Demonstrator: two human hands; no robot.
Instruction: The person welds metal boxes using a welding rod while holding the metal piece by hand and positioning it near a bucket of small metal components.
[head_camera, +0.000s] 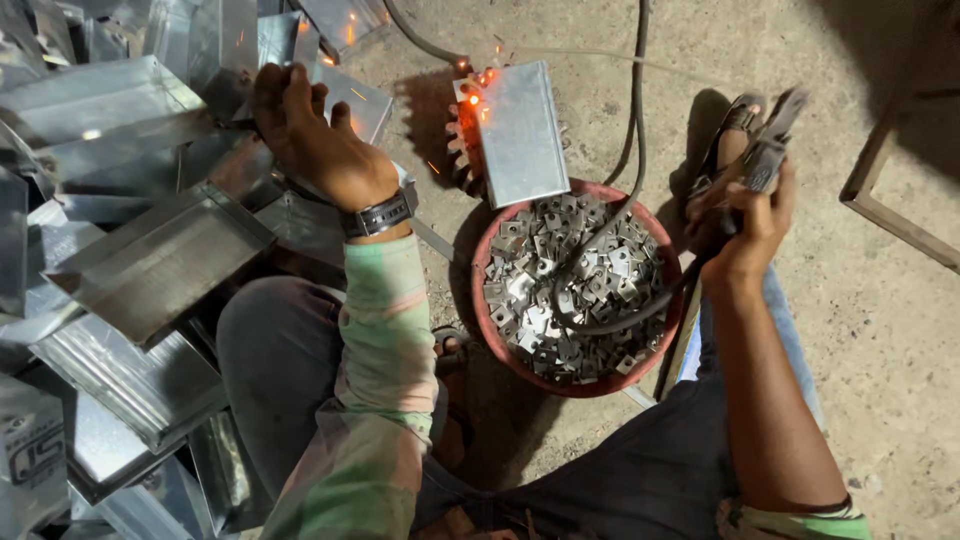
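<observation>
Head view shows the sheet-metal box (512, 132) lying far of the red bowl (487, 268), long axis near-to-far, sparks on its left edge. Left hand (312, 140), nearer, reaches into the box pile (130, 270), its grip hidden; right hand (752, 222) clasps a welding holder (768, 150).

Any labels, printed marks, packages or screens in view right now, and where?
Printed mark: dark blocky print on a shiny metal box, bottom left of the pile.
Wristwatch: dark band on the left hand; no face visible.
No packages, signs or screens.
</observation>
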